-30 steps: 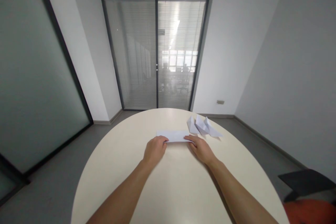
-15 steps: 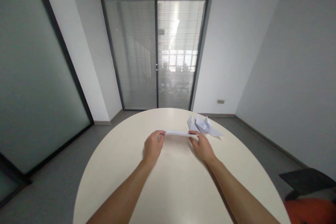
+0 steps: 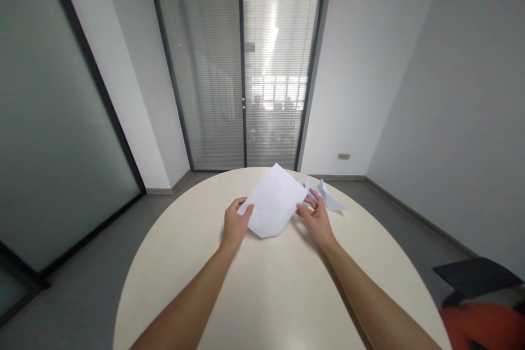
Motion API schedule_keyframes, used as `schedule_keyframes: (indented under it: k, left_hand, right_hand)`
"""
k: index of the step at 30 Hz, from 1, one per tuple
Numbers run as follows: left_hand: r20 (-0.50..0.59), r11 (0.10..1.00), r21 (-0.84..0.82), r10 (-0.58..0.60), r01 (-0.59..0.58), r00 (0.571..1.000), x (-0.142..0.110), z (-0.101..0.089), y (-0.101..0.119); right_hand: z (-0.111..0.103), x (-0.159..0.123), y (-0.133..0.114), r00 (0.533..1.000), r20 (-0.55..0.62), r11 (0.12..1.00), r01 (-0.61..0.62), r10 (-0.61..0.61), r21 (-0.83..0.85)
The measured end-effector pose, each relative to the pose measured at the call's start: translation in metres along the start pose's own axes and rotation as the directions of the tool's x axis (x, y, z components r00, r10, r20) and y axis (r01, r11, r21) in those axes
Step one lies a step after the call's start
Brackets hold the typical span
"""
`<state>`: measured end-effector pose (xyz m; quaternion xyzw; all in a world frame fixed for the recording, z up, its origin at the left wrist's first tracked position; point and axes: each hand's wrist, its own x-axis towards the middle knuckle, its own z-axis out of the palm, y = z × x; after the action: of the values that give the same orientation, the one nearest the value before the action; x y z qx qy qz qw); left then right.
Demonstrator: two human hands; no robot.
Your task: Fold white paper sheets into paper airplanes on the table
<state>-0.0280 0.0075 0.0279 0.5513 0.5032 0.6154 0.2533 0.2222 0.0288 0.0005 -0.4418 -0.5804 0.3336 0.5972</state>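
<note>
Tilted up above the table, a white sheet of paper [image 3: 275, 199] turns its broad face to me. One corner points up and away, and its near end is blunt, as if folded there. My left hand [image 3: 238, 221] pinches the left corner, thumb on the near face and fingers behind. At the right corner, my right hand [image 3: 316, 216] has its thumb and fingers closed on the edge. Just behind the right hand stand several folded white paper shapes [image 3: 331, 201], partly hidden by the sheet and the hand.
The round cream table [image 3: 262, 295] fills the lower middle. At the lower right is a chair with a red seat [image 3: 484, 325] and a black part [image 3: 478, 276]. A glass door with blinds [image 3: 241, 82] stands beyond the table.
The paper was held flat and edge-on; now its far corner is raised and its face shows. Both hands stay at its sides, and the sheet covers part of the folded shapes.
</note>
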Motion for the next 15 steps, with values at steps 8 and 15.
schedule_keyframes:
  k: [8, 15]
  left_hand:
    - [0.12, 0.99, 0.024, -0.144, 0.142, 0.982, -0.004, 0.011, -0.018]
    - [0.126, 0.901, 0.408, -0.214, 0.146, 0.969, -0.008, 0.004, -0.015]
  right_hand:
    - [0.004, -0.003, 0.0, 0.996, 0.055, 0.992, -0.081, 0.076, 0.098]
    - [0.005, -0.005, 0.005, 0.993, 0.099, 0.994, -0.051, 0.061, -0.099]
